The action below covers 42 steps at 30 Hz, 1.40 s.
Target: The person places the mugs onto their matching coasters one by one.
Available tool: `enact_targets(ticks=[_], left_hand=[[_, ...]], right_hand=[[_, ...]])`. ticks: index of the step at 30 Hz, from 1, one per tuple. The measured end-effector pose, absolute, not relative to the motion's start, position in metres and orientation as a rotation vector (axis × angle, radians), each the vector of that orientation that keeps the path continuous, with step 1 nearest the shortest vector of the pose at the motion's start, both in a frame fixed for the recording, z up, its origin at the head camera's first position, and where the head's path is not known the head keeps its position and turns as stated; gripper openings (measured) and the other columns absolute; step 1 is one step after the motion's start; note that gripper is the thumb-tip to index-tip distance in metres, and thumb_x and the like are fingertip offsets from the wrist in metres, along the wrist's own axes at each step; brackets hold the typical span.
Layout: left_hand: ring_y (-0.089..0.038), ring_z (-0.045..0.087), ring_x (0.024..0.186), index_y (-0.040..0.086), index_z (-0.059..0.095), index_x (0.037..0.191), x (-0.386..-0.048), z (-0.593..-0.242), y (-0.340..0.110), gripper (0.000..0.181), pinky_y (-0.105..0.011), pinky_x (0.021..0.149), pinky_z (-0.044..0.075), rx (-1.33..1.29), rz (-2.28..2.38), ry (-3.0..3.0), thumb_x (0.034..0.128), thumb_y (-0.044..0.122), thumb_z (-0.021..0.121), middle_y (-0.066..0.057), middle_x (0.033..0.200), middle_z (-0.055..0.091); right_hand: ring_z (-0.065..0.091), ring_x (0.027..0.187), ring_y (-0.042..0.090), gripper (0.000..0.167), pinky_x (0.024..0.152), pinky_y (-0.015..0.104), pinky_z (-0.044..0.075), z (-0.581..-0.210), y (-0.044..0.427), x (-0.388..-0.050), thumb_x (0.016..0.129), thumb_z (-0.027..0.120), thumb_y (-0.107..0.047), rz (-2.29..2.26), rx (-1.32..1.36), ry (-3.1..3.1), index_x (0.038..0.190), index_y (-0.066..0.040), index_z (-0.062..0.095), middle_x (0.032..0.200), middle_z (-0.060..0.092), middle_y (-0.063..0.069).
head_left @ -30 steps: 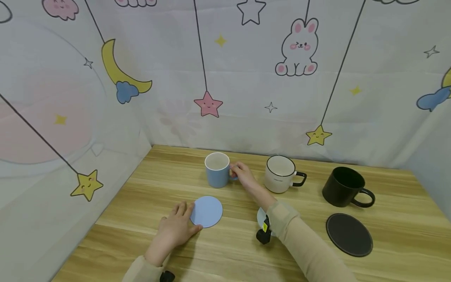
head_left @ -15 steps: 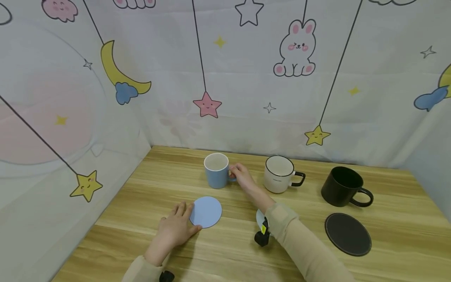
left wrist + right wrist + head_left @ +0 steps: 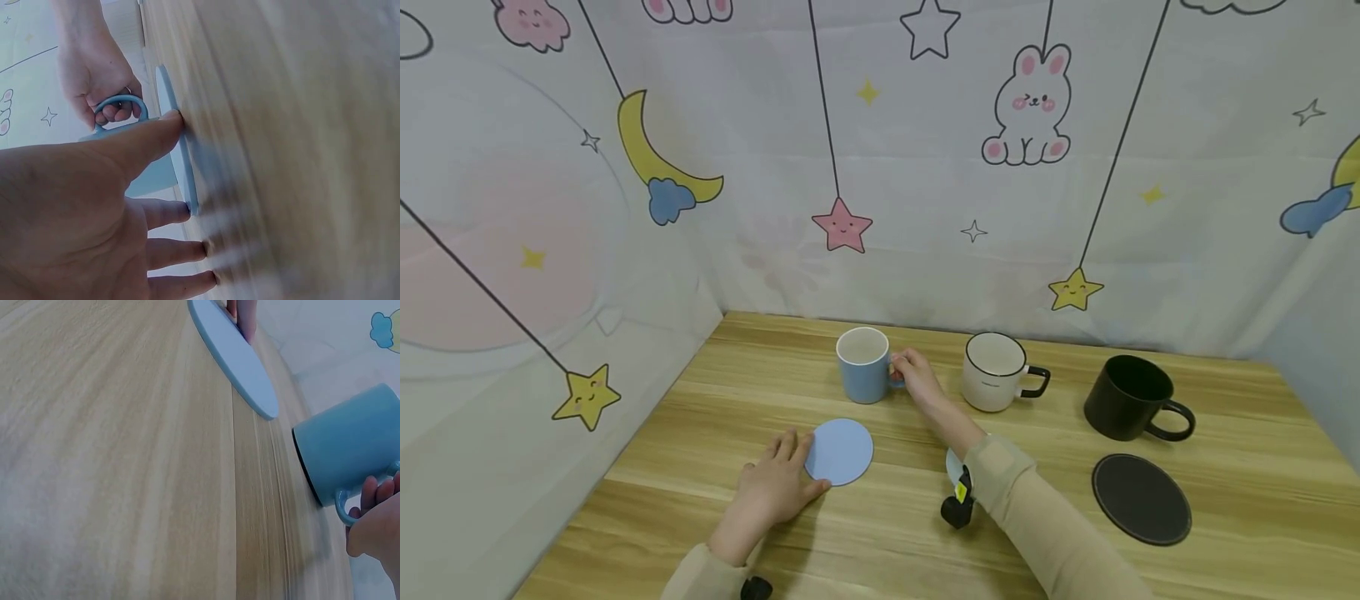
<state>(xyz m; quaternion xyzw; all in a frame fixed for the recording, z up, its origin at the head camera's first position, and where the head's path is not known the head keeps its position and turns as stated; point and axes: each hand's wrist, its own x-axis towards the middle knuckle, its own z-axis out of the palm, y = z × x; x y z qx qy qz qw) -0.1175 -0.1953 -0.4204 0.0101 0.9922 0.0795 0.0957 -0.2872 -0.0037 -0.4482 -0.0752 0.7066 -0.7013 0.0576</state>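
Observation:
A blue mug (image 3: 863, 371) stands upright at the back left of the wooden table, its white inside facing up. My right hand (image 3: 917, 377) holds the mug's handle with curled fingers; the right wrist view shows the fingers through the handle (image 3: 342, 506). In front of the mug lies a round blue coaster (image 3: 841, 452). My left hand (image 3: 775, 483) rests at the coaster's left side with fingers spread and fairly straight. Its thumb and index fingertip touch the coaster's edge (image 3: 181, 162), while the other fingertips meet the table.
A white mug (image 3: 994, 372) with a black rim stands right of my right hand, and a black mug (image 3: 1127, 398) farther right. A black coaster (image 3: 1141, 498) lies before the black mug. My right forearm partly covers a pale coaster (image 3: 953, 467). A printed curtain (image 3: 910, 275) closes off the back.

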Motion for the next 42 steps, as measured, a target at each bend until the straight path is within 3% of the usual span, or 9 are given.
enact_targets(ticks=[20, 31, 42], left_hand=[[-0.047, 0.036, 0.137, 0.006, 0.038, 0.147, -0.116, -0.418, -0.194, 0.078, -0.068, 0.091, 0.043, 0.034, 0.224, 2.933, 0.0883, 0.052, 0.061, -0.025, 0.152, 0.034], [-0.047, 0.036, 0.137, 0.006, 0.037, 0.147, -0.118, -0.422, -0.196, 0.078, -0.068, 0.091, 0.043, 0.032, 0.221, 2.935, 0.0883, 0.052, 0.060, -0.025, 0.152, 0.034], [-0.047, 0.034, 0.138, 0.006, 0.036, 0.147, -0.118, -0.420, -0.195, 0.078, -0.069, 0.093, 0.041, 0.021, 0.235, 2.923, 0.0890, 0.052, 0.060, -0.025, 0.153, 0.032]], right_hand=[[0.051, 0.077, 0.014, 0.022, 0.084, 0.033, 0.041, -0.437, -0.004, -0.273, 0.099, 0.045, -0.011, -2.180, -0.137, 2.051, 0.079, -0.005, 0.050, 0.072, 0.045, -0.002], [0.052, 0.081, 0.020, 0.024, 0.084, 0.030, 0.039, -0.432, -0.004, -0.267, 0.098, 0.046, -0.010, -2.193, -0.141, 2.054, 0.074, -0.011, 0.047, 0.073, 0.044, 0.001], [0.050, 0.076, 0.016, 0.024, 0.081, 0.029, 0.039, -0.425, -0.002, -0.259, 0.098, 0.046, -0.008, -2.214, -0.160, 2.043, 0.073, -0.009, 0.046, 0.071, 0.043, 0.000]])
